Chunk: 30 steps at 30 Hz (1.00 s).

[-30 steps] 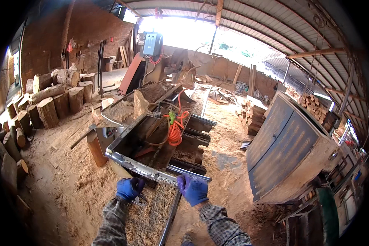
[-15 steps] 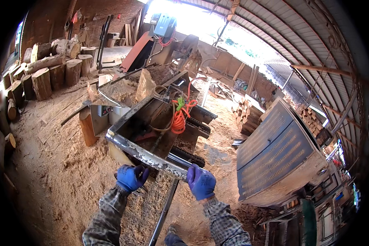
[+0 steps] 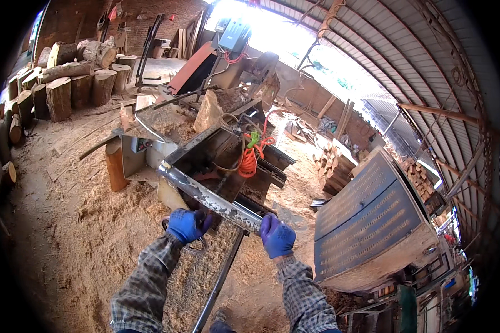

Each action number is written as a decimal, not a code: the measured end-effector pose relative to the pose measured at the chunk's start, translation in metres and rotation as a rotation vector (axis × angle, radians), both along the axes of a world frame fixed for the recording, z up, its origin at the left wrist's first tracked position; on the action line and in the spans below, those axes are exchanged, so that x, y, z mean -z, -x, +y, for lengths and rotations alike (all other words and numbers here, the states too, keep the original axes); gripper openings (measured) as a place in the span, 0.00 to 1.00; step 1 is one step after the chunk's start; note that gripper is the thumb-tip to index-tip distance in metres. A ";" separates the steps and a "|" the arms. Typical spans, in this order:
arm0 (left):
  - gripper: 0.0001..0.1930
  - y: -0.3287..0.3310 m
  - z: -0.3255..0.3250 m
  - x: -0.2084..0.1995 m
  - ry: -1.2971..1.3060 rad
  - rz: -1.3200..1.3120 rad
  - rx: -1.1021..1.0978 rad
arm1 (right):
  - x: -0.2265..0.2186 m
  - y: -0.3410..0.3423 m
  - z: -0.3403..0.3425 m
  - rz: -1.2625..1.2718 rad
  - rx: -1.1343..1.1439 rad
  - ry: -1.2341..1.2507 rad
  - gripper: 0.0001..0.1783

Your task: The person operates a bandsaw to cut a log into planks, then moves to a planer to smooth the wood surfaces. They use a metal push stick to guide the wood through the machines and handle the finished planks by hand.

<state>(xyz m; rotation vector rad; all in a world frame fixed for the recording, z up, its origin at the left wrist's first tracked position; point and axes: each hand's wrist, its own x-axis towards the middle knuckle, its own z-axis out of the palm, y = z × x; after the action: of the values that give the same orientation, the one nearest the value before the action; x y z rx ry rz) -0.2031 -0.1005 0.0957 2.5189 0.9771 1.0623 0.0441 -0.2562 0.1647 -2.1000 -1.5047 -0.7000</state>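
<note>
A machine's metal frame (image 3: 208, 201) with chipped paint crosses in front of me. My right hand (image 3: 278, 236), in a blue and purple glove, is closed at the right end of its near bar. Lower and to the left, my left hand (image 3: 188, 226), gloved alike, is closed on a thin curved metal rim (image 3: 198, 247) beneath the bar; it looks like part of a handwheel, mostly hidden by the hand. Inside the frame, an orange coiled air hose (image 3: 248, 164) hangs with a green fitting (image 3: 254, 137). A large log (image 3: 208, 111) lies on the machine's far side.
Sawdust (image 3: 94, 233) covers the floor. Cut logs (image 3: 58, 97) are stacked at far left. A dark slatted panel (image 3: 366, 222) on a big box stands at right. A metal rail (image 3: 222, 283) runs toward my feet. A blue control box (image 3: 235, 36) stands behind.
The view has shifted slightly, so the machine sits a little further right in it. My left hand is slightly higher and closer to the bar; both hands keep their holds.
</note>
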 end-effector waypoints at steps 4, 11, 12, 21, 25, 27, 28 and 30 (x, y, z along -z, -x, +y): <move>0.18 -0.013 0.015 0.019 -0.011 0.008 -0.004 | 0.016 -0.010 0.014 -0.022 0.005 -0.015 0.14; 0.21 -0.034 0.039 0.046 -0.042 -0.039 0.004 | 0.043 -0.031 0.037 -0.013 0.067 0.021 0.15; 0.21 -0.038 0.042 0.050 -0.052 -0.045 0.008 | 0.044 -0.032 0.038 0.012 0.083 0.046 0.15; 0.23 -0.058 0.062 0.086 -0.043 -0.064 0.020 | 0.072 -0.047 0.053 -0.012 0.100 0.029 0.16; 0.22 -0.066 0.069 0.095 -0.030 -0.063 0.034 | 0.086 -0.054 0.060 -0.060 0.114 0.007 0.16; 0.21 -0.068 0.072 0.100 -0.037 -0.068 0.046 | 0.094 -0.057 0.063 -0.085 0.131 -0.009 0.16; 0.21 -0.070 0.073 0.102 -0.045 -0.071 0.051 | 0.096 -0.057 0.065 -0.108 0.146 -0.022 0.16; 0.20 -0.075 0.079 0.112 -0.035 -0.066 0.057 | 0.103 -0.061 0.070 -0.077 0.134 0.000 0.16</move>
<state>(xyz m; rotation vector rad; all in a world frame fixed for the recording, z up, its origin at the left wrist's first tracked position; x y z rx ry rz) -0.1285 -0.0214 -0.0160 2.5062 0.8708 1.1476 0.1049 -0.1859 0.0615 -2.2125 -1.4126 -0.8383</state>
